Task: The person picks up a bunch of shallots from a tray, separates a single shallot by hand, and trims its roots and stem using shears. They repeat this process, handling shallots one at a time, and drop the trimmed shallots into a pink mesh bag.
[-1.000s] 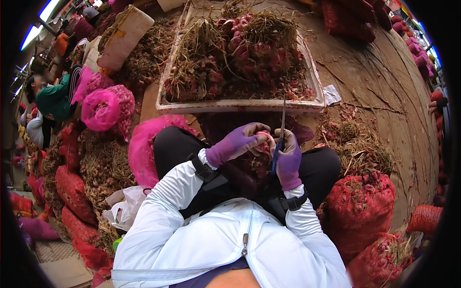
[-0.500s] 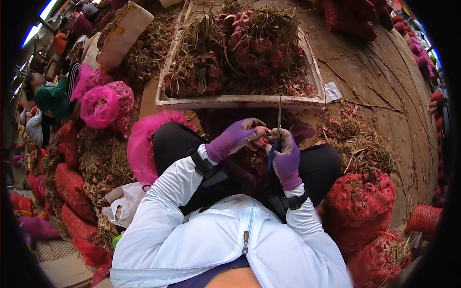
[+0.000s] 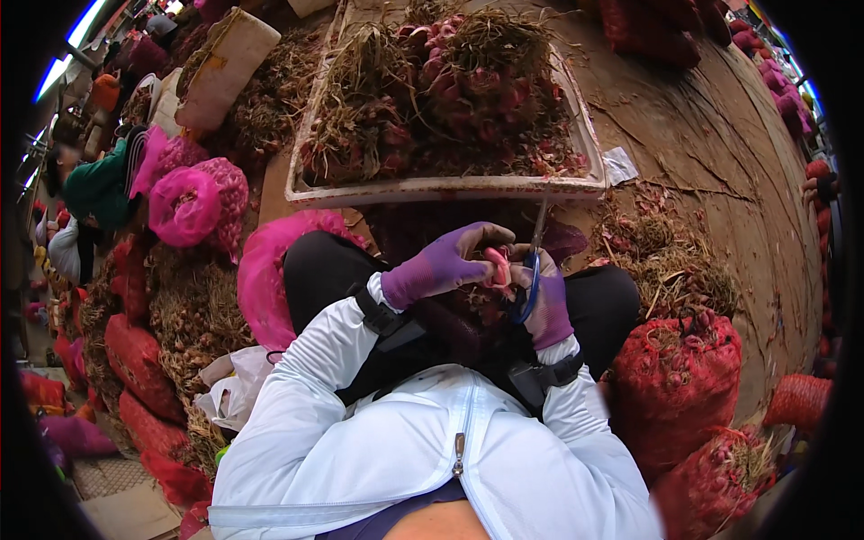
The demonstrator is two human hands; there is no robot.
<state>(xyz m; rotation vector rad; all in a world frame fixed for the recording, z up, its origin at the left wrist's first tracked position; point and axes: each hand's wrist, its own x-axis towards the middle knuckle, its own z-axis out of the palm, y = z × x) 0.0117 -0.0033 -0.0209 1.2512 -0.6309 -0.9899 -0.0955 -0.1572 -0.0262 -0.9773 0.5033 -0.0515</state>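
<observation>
My left hand [image 3: 443, 263], in a purple glove with a dirty fingertip area, pinches a pinkish-red shallot [image 3: 497, 267] above my lap. Close beside it, my right hand [image 3: 547, 301], gloved the same way, grips scissors [image 3: 527, 304] with blue handles. Their blades point up and away, towards the tray's near rim. The right fingertips sit right by the shallot; whether they touch it I cannot tell. Beyond both hands stands a white foam tray [image 3: 441, 191], heaped with bunches of shallots [image 3: 486, 85] that have dry stalks attached.
A pink mesh bag [image 3: 270, 270] lies at my left knee. Full red net sacks [image 3: 679, 387] stand on the right, beside a heap of dry trimmings [image 3: 675, 270]. Further left are filled pink bags [image 3: 186, 202] and a person in a green top [image 3: 99, 189].
The scissors have turned in my right hand, so the blue handle loop shows more fully and the blades lean right. My left fingers have shifted around the shallot, now seen more upright.
</observation>
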